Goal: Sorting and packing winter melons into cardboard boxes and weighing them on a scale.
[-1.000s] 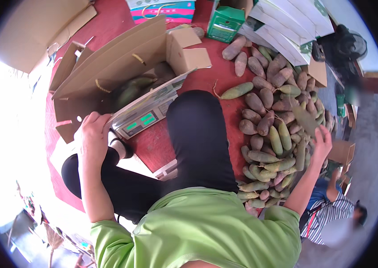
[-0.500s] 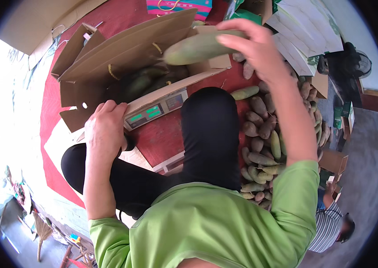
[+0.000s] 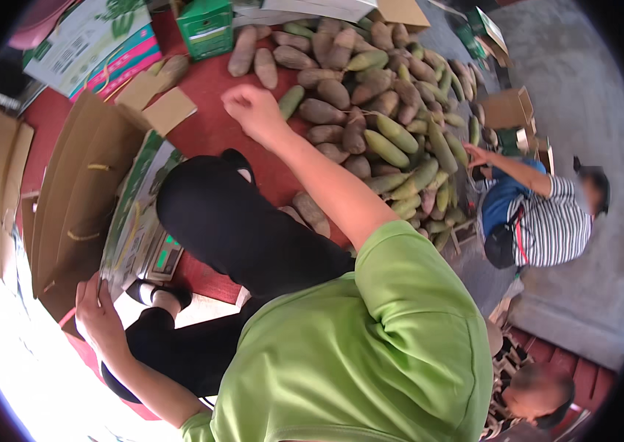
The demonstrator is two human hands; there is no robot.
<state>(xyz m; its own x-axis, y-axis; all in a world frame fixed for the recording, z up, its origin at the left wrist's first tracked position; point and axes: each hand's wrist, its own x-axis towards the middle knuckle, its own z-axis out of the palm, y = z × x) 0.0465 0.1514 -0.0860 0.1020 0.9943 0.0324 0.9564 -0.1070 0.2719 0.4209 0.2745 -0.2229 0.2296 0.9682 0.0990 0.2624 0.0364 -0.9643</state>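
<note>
My left hand [image 3: 98, 317] holds the near corner of an upright cardboard box [image 3: 80, 199], its fingers bent over the edge. The box stands open-flapped on a scale [image 3: 167, 254] with green lit displays. From this angle the box's contents are hidden. Over the red mat, my right hand [image 3: 255, 114] has its fingers curled, and nothing shows in them. Just right of it lies a green radish-like vegetable [image 3: 291, 102]. A big heap of long green and purplish-brown radish-like vegetables [image 3: 386, 147] spreads beyond my right forearm.
A green box [image 3: 205, 29] and a white-and-pink printed box [image 3: 95, 44] stand at the back. Right of the heap, a person in a striped shirt [image 3: 555, 221] reaches toward it. Another person [image 3: 537, 394] is at lower right. An open carton [image 3: 509, 109] sits on the grey floor.
My view has swung right. The long green radish-like vegetable has left my right hand, which moved from over the box to beside the heap. My left hand stays at the box edge.
</note>
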